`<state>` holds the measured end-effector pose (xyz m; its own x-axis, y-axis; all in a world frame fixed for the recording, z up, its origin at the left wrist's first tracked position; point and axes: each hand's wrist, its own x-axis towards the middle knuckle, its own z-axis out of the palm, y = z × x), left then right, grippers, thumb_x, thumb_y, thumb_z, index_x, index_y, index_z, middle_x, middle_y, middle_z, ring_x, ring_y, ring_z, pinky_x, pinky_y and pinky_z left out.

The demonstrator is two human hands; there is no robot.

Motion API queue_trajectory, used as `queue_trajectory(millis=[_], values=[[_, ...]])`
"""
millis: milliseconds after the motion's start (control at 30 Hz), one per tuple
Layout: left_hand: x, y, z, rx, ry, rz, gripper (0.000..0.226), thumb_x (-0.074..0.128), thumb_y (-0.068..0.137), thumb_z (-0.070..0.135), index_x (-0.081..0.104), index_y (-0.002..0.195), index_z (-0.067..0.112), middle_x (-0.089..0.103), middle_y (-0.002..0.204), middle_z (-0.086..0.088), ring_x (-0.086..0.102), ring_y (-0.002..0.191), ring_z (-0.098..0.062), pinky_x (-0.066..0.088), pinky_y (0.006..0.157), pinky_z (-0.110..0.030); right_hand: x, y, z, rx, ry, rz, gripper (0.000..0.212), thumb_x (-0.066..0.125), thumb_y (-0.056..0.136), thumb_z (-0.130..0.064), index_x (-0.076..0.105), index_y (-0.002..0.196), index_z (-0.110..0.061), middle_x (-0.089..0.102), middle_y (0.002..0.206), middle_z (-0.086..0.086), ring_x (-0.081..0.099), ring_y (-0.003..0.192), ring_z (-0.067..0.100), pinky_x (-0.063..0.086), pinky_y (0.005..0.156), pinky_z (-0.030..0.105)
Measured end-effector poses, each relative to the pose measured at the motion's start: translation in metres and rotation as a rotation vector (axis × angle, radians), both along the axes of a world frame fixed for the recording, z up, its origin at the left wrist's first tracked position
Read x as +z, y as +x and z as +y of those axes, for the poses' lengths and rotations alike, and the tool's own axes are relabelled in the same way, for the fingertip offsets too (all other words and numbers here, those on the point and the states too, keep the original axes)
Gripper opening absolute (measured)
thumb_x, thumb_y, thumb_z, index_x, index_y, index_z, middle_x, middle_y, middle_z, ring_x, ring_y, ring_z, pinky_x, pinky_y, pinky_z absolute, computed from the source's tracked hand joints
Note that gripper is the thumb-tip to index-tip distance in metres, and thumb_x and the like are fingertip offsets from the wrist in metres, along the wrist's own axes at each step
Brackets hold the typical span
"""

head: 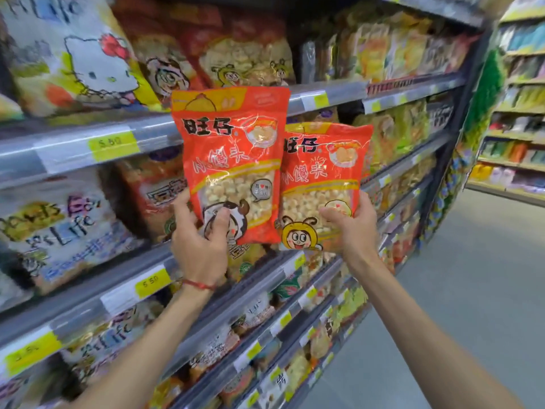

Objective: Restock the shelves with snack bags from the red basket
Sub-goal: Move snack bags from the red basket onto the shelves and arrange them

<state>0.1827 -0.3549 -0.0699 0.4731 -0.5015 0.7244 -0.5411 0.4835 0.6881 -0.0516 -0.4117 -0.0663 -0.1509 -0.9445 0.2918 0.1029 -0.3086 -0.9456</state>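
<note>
Two orange-red snack bags with clear windows full of small pale balls are held up in front of the shelves. My left hand grips the bottom of the taller bag, thumb on its front. My right hand grips the lower right corner of the second bag, which has a bee-hat cartoon face and sits slightly lower and behind the first. Both bags hang upright in the air before the shelf rail. The red basket is out of view.
Grey shelves packed with snack bags run from left to far right, with yellow price tags on the rails. Matching orange bags stand on the upper shelf. A grey aisle floor lies to the right, with another shelving unit beyond.
</note>
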Motion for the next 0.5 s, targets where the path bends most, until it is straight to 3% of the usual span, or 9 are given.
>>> queue_trajectory(millis=[100,167,267,400,500], values=[[0.003,-0.009,-0.032,0.031,-0.05,0.032,0.054,0.068,0.09,0.035,0.043,0.136,0.023,0.064,0.104,0.028,0.067,0.096,-0.015,0.055,0.083,-0.048,0.005,0.001,-0.041,0.025,-0.028,-0.017,0.049,0.08,0.084,-0.015,0.058,0.126,-0.024,0.069,0.103,-0.02,0.069,0.092,0.001,0.059,0.08,0.048],[0.005,-0.015,-0.05,0.049,-0.07,0.034,0.054,0.069,0.089,0.028,0.042,0.136,0.021,0.063,0.105,0.029,0.067,0.096,-0.012,0.055,0.082,-0.044,0.008,0.001,-0.068,0.063,-0.049,-0.017,0.043,0.079,0.083,-0.011,0.061,0.118,-0.027,0.071,0.092,-0.022,0.072,0.089,0.011,0.06,0.078,0.055],[0.007,-0.025,-0.066,0.076,-0.092,0.017,0.053,0.068,0.089,0.022,0.042,0.136,0.015,0.063,0.106,0.026,0.066,0.096,-0.011,0.055,0.081,-0.039,0.012,0.002,-0.099,0.123,-0.088,-0.011,0.042,0.079,0.075,-0.017,0.064,0.107,-0.041,0.073,0.099,-0.006,0.072,0.095,0.032,0.059,0.077,0.064],[0.01,-0.028,-0.079,0.165,-0.117,-0.043,0.055,0.069,0.089,0.021,0.042,0.136,0.012,0.068,0.104,-0.002,0.068,0.09,-0.023,0.055,0.074,-0.044,0.017,-0.001,-0.135,0.232,-0.16,-0.023,0.051,0.079,0.076,-0.017,0.061,0.123,-0.022,0.073,0.112,0.006,0.071,0.102,0.027,0.058,0.09,0.055],[0.012,-0.041,-0.081,0.276,-0.129,-0.054,0.051,0.068,0.089,0.019,0.043,0.134,0.022,0.068,0.1,0.012,0.068,0.085,-0.012,0.055,0.072,-0.037,0.02,-0.007,-0.159,0.318,-0.193,-0.034,0.05,0.078,0.076,-0.013,0.06,0.122,-0.019,0.073,0.106,0.001,0.072,0.096,0.02,0.061,0.083,0.04]])
